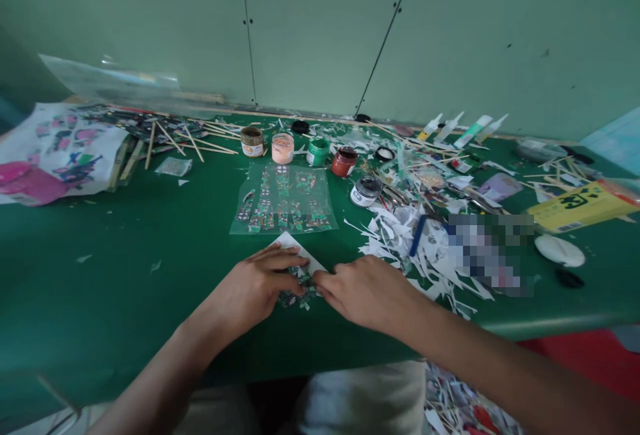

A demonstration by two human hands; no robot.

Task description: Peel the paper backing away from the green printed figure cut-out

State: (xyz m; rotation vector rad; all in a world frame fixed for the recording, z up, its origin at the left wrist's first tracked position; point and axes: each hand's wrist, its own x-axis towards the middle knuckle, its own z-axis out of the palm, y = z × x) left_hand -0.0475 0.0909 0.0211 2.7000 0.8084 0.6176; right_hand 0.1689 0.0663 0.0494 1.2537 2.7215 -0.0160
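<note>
A small white sheet of paper [300, 250] lies at an angle on the green table in front of me, with dark green patterned bits [299, 298] under and beside my fingers. My left hand [260, 282] rests over the sheet's left side, its fingers stretched out and a gap between thumb and index finger. At the sheet's right corner, my right hand [363, 288] has its fingers bent and pressed together; their tips meet the paper's edge. Just beyond lies a clear plastic sheet [245, 225] with several green patterned cut pieces.
Behind the plastic sheet stand open paint jars: brown [253, 142], peach [283, 148], green [318, 152], red-brown [344, 161] and black [366, 191]. White paper scraps [395, 235] heap up at the right. Wooden sticks [193, 140] and painted paper [65, 148] lie left. Glue tubes [473, 132] lean at the back.
</note>
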